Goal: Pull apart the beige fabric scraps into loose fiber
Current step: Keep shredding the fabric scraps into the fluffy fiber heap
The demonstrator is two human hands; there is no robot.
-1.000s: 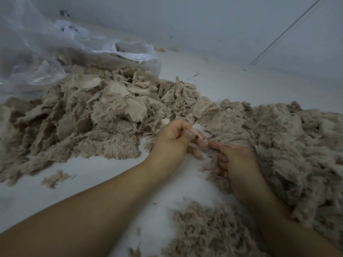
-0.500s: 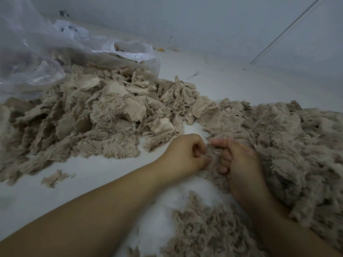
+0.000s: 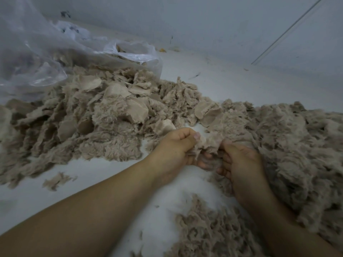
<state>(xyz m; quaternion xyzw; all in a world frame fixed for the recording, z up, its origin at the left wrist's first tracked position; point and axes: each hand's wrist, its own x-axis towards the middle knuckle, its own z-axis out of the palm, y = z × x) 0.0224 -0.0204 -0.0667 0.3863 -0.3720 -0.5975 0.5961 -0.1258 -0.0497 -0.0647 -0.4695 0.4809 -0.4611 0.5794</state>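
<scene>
Nearest the camera, a small heap of loose fiber (image 3: 209, 232) lay on the white surface (image 3: 104, 169) between the two forearms. Left hand (image 3: 176, 151) and right hand (image 3: 239, 164) sat close together at mid-surface, both gripping one beige fabric scrap (image 3: 209, 143): left thumb and curled fingers pinched its left end, right fingers curled round its right end, scrap bunched between them. Right hand pressed against the big mound of pulled fiber (image 3: 289, 151) that ran to the surface's right edge. One stray tuft (image 3: 55, 180) lay apart, left of the left forearm. Further back on the left, the pile of unprocessed scraps (image 3: 96, 117), flat woven faces showing on several. Behind that, a clear plastic bag (image 3: 55, 51) in the far-left corner, its mouth overlapping the pile. Grey wall (image 3: 222, 25) beyond.
</scene>
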